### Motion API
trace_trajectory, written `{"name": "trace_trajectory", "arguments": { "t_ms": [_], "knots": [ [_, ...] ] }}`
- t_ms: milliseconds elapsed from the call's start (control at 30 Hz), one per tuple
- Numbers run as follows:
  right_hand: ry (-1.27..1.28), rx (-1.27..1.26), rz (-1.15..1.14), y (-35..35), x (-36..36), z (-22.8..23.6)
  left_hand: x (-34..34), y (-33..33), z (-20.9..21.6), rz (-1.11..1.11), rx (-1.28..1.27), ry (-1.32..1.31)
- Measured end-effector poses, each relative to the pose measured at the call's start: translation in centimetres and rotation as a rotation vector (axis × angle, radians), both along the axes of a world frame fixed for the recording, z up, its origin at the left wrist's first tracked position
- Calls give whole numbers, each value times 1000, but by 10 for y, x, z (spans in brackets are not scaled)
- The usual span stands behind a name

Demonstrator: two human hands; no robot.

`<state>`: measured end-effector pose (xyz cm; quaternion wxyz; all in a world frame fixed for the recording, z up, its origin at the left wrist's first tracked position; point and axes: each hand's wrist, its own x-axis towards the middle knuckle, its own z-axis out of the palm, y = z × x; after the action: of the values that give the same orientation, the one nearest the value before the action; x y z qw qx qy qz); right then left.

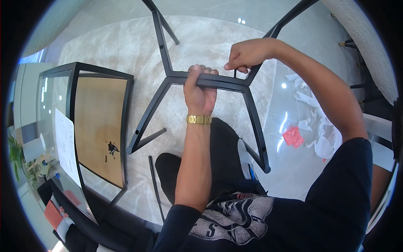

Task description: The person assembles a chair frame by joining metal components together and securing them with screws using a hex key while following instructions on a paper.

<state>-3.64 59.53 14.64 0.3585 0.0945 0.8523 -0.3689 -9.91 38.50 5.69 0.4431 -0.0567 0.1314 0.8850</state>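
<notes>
Black crossbar [226, 80], inside left grip [200, 93], beside right grip [248, 54]

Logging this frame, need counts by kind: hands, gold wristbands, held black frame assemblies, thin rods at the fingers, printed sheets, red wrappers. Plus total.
Hands: 2, left hand and right hand
Gold wristband: 1
Black frame assembly: 1
Thin black rod: 1
Printed sheet: 1
Red wrapper: 1
Total: 7

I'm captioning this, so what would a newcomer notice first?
Probably the black frame across the upper middle, gripped by the left hand, with a gold band on that wrist. Just right of it, the right hand is curled over a thin dark rod. Farther right, a crumpled red scrap stands out on the shiny floor.
</notes>
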Motion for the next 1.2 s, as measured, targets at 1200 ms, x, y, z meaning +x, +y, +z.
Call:
{"name": "trace_trajectory", "arguments": {
  "t_ms": [1200],
  "knots": [
    [-37, 122, -11, -21, -8, 13, -1, -6, 3, 36, -45, -11]
  ]
}}
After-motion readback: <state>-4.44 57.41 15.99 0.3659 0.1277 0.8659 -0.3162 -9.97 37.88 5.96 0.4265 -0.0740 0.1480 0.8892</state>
